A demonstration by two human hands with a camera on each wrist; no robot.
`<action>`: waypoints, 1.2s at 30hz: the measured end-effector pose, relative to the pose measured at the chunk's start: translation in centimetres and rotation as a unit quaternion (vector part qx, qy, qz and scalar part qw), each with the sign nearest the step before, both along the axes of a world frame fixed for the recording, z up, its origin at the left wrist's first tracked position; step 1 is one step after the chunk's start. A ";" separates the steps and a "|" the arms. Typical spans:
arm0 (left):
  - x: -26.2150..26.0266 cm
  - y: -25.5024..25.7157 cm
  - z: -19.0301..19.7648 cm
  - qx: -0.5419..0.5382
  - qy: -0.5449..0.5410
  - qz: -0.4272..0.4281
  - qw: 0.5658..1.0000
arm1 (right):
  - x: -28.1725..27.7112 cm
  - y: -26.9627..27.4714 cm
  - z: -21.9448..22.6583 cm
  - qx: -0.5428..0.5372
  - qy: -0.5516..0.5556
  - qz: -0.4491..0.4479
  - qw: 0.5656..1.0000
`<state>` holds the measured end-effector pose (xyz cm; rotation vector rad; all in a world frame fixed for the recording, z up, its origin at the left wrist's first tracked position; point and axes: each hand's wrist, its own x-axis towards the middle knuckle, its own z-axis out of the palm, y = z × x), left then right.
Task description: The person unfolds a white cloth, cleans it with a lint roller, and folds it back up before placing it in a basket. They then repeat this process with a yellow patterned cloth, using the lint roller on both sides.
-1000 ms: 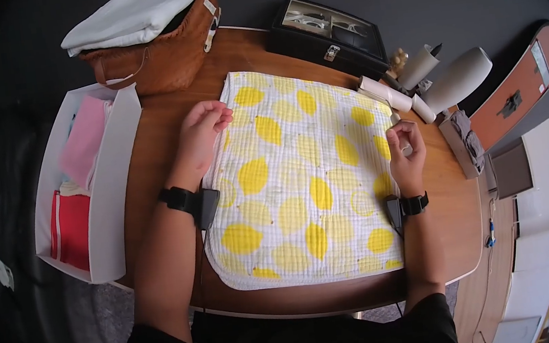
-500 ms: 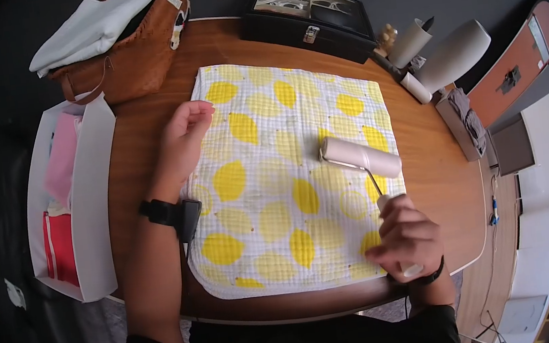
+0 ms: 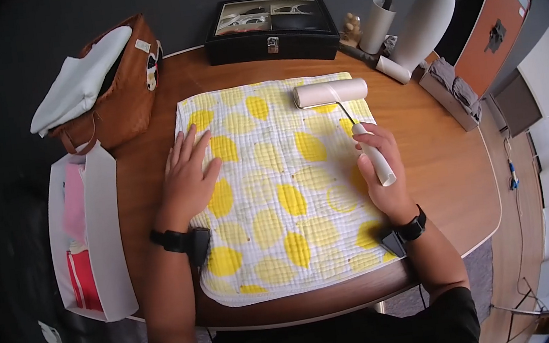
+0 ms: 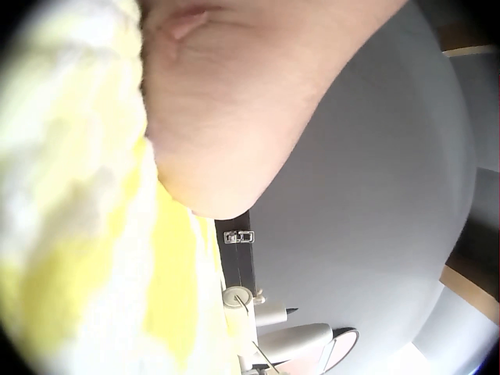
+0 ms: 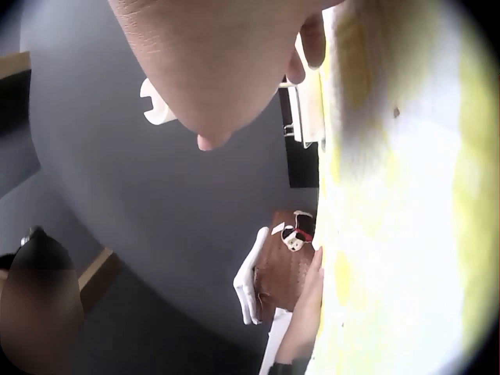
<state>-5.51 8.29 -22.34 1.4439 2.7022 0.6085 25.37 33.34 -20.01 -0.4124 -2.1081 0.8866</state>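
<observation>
A white muslin cloth printed with yellow lemons [image 3: 267, 193] lies spread on the wooden table. My left hand [image 3: 189, 181] rests flat on its upper left edge, fingers spread. My right hand [image 3: 395, 164] grips the white handle of a lint roller [image 3: 330, 92]. Its pale roll lies across the cloth's upper right part. In the right wrist view the handle's butt [image 5: 156, 108] sticks out behind my hand, and the roll [image 5: 310, 117] is at the cloth. The left wrist view shows the lint roller [image 4: 237, 297] end-on beyond the cloth.
A white box of folded clothes [image 3: 110, 244] and a brown basket with a white cloth [image 3: 116, 118] stand left. At the back are a black glasses case [image 3: 261, 50], a pale vase [image 3: 424, 26] and a small white roll [image 3: 393, 70]. A grey box [image 3: 446, 101] stands right.
My right hand has brought the lint roller onto the cloth, then pushed its roll away toward the far edge. My left hand has gone from raised, curled fingers to flat on the cloth.
</observation>
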 end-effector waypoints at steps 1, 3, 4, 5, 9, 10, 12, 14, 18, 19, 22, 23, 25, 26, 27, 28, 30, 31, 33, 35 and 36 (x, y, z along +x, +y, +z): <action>-0.1 0.1 -0.1 -0.004 -0.003 -0.001 1.000 | 0.3 -0.5 0.8 0.036 -0.008 -0.011 0.999; -0.2 0.2 -0.2 -0.002 -0.005 -0.004 1.000 | 1.0 -1.0 2.2 0.131 -0.024 0.056 0.989; -0.3 0.1 -0.4 0.004 -0.005 -0.006 1.000 | 1.4 -1.2 2.9 0.179 -0.035 0.091 0.979; -0.2 0.1 -0.5 0.010 -0.005 -0.008 1.000 | 1.4 -1.7 3.2 0.190 -0.027 0.107 0.975; -0.1 0.2 -0.4 -0.003 0.002 -0.006 1.000 | 2.0 -1.5 3.4 0.220 -0.051 0.095 0.970; 0.0 0.1 -0.3 -0.007 0.005 -0.008 1.000 | 1.6 -1.0 2.8 0.203 -0.055 0.079 0.975; 0.1 0.2 0.0 -0.020 0.008 -0.010 1.000 | 0.6 -0.1 1.5 0.169 -0.059 0.045 0.983; 0.1 0.3 0.3 -0.037 0.007 -0.008 0.999 | 0.2 0.2 1.2 0.056 -0.050 0.042 0.996; 0.0 0.1 -0.2 -0.032 0.022 -0.009 0.999 | 0.2 0.5 0.5 -0.001 0.036 0.085 0.996; -0.1 0.0 -0.5 -0.024 0.025 -0.014 0.999 | 0.9 0.0 1.2 0.052 0.016 0.100 0.994; -0.4 0.0 -1.0 -0.013 0.040 -0.020 0.999 | 1.8 -1.8 2.2 0.078 0.001 0.139 0.987; -0.4 -0.1 -1.1 -0.013 0.045 -0.023 0.999 | 2.1 -2.1 2.2 0.086 -0.012 0.130 0.988; -0.4 -0.1 -1.0 -0.014 0.030 -0.019 0.999 | 2.0 -1.9 2.4 0.084 -0.027 0.118 0.989; -0.4 -0.1 -0.8 -0.014 0.025 -0.019 0.999 | 1.5 -1.5 2.3 0.088 -0.036 0.111 0.989; -0.4 -0.1 -0.7 -0.015 0.020 -0.018 1.000 | 0.7 -1.1 1.9 0.093 -0.044 0.102 0.989; -0.4 -0.1 -0.6 -0.016 0.015 -0.018 1.000 | 0.1 -0.7 1.4 0.098 -0.052 0.093 0.989; -0.2 -0.1 -0.3 -0.015 0.012 -0.016 1.000 | 0.0 -0.4 1.0 0.051 -0.055 0.122 0.990; 0.0 0.0 -0.1 -0.014 0.011 -0.013 1.000 | 0.5 0.0 1.2 0.030 -0.052 0.146 0.987; 0.0 -0.1 -0.1 -0.006 0.011 -0.009 1.000 | 0.7 -0.7 2.5 0.060 -0.015 0.173 0.983; -0.2 -0.2 -0.6 0.003 0.012 -0.013 1.000 | 1.6 -2.7 2.6 0.055 -0.019 0.200 0.978; -0.2 -0.2 -0.5 0.001 0.009 -0.008 1.000 | 2.3 -3.7 2.7 0.015 -0.040 0.208 0.977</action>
